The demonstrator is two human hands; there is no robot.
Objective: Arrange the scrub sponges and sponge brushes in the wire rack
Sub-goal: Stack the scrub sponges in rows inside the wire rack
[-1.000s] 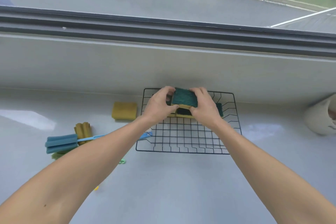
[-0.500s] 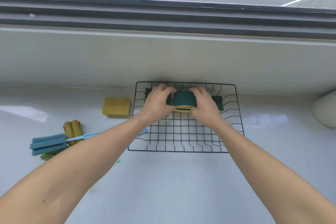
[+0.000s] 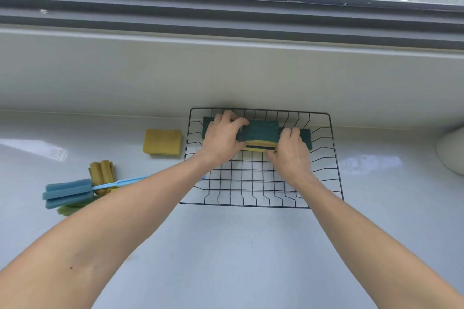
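Observation:
A black wire rack (image 3: 324,198) sits on the pale counter against the back ledge. Inside its far part, my left hand (image 3: 222,139) and my right hand (image 3: 291,150) grip the two ends of a green-topped yellow scrub sponge (image 3: 261,133), which rests on top of other green and yellow sponges. More green sponge shows at the far left (image 3: 207,124) and right (image 3: 306,137) of the stack. A yellow sponge (image 3: 162,142) lies flat left of the rack. Further left lie a blue sponge brush (image 3: 67,192) with a light blue handle and a yellow-brown sponge brush (image 3: 101,173).
A white rounded container (image 3: 452,149) stands at the right edge of the counter. A raised window ledge (image 3: 226,70) runs behind the rack. A green foam piece (image 3: 66,210) peeks out below the blue brush.
Both hands have lowered the green-topped sponge from above the rack's back onto the stacked sponges inside. The camera has tilted so the rack sits lower in view.

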